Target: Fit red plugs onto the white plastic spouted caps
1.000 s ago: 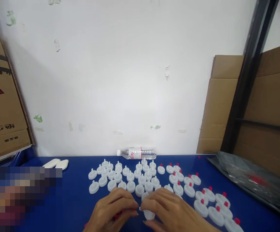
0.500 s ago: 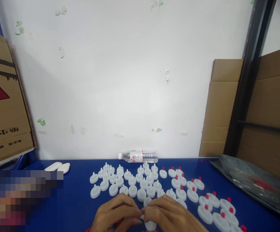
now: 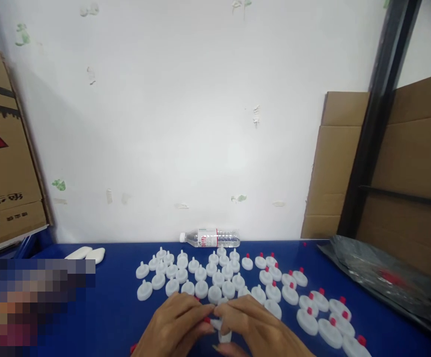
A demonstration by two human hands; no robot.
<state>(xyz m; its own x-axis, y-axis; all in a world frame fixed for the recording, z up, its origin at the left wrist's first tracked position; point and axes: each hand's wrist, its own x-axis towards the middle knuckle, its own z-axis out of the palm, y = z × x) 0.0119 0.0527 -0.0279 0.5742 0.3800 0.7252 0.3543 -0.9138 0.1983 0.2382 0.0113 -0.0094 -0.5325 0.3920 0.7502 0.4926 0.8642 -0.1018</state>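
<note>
My left hand (image 3: 174, 327) and my right hand (image 3: 258, 329) meet at the bottom middle of the view, fingertips pinched together over a small white plastic cap (image 3: 223, 336). A bit of red shows between the fingers by the cap. Just beyond my hands, several plain white caps (image 3: 185, 275) stand in rows on the blue table (image 3: 114, 302). To the right lie several white caps with red tips (image 3: 312, 305).
A clear water bottle (image 3: 210, 238) lies on its side against the white wall. Two white oblong pieces (image 3: 87, 254) rest at the left. Cardboard boxes (image 3: 3, 148) stand left and right, and a dark plastic bag (image 3: 382, 280) lies at the right by a black post.
My hands have stayed joined over the white cap, with fingers shifting slightly. The view rose a little and came back down.
</note>
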